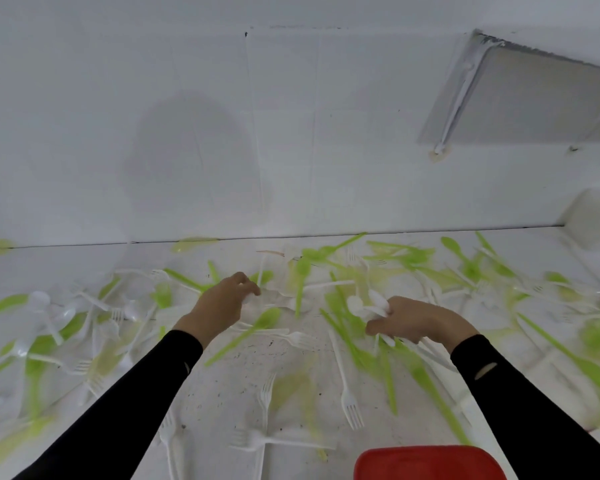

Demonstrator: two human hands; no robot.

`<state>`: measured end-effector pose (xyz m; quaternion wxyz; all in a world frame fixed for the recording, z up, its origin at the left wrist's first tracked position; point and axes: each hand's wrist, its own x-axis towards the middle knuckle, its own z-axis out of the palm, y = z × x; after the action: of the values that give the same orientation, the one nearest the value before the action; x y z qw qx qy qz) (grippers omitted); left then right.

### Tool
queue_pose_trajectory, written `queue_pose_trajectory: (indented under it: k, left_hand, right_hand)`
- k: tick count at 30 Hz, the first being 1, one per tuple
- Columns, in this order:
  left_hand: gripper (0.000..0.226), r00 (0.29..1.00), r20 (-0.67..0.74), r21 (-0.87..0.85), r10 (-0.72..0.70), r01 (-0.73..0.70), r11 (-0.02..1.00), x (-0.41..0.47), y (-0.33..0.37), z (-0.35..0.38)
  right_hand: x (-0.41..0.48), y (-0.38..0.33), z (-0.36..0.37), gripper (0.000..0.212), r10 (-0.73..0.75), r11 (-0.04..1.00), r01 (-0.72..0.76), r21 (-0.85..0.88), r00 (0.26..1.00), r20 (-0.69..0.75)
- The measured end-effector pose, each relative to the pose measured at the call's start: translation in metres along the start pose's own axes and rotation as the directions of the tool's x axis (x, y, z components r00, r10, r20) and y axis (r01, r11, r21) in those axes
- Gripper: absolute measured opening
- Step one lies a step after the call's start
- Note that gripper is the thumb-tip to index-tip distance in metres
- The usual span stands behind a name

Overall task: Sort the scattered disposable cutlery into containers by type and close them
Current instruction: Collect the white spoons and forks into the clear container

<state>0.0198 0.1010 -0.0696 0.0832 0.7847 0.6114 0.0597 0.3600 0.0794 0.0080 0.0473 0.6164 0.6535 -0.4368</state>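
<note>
The white table (243, 368) is strewn almost from edge to edge with loose cutlery: green spoons (264, 320) and white forks (349, 400) lie mixed and crossed over one another, much of it blurred. By that measure the sorting looks barely begun, and most pieces are left to gather.

At the near edge a red container (426, 462) shows only in part. I cannot tell whether it is a lid or a box, or what it holds, and nothing shows as closed.

The right hand (420, 320) has its fingers curled round a small bunch of white spoons (364, 304), held just above the table. The left hand (222, 303) reaches into the pile with fingertips pinching a white piece (248, 300), too blurred to name its type.
</note>
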Motion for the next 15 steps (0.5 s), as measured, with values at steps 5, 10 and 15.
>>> queue_pose_trajectory:
  k: [5, 10, 15]
  left_hand:
    - [0.061, 0.978, 0.072, 0.232, 0.198, -0.209, 0.95, 0.005, -0.013, 0.018]
    - [0.038, 0.969, 0.057, 0.236, 0.241, -0.248, 0.94, 0.008, -0.009, 0.022]
    - [0.014, 0.972, -0.086, 0.072, 0.22, -0.215, 0.974, 0.006, -0.002, 0.007]
  right_hand:
    - [0.002, -0.006, 0.012, 0.024, -0.103, 0.981, 0.116, 0.157, 0.991, -0.089]
    - [0.043, -0.016, 0.044, 0.014, -0.156, 0.987, 0.146, -0.06, 0.963, -0.222]
    - [0.079, -0.041, 0.072, 0.02, -0.298, 0.866, 0.084, -0.493, 0.879, -0.373]
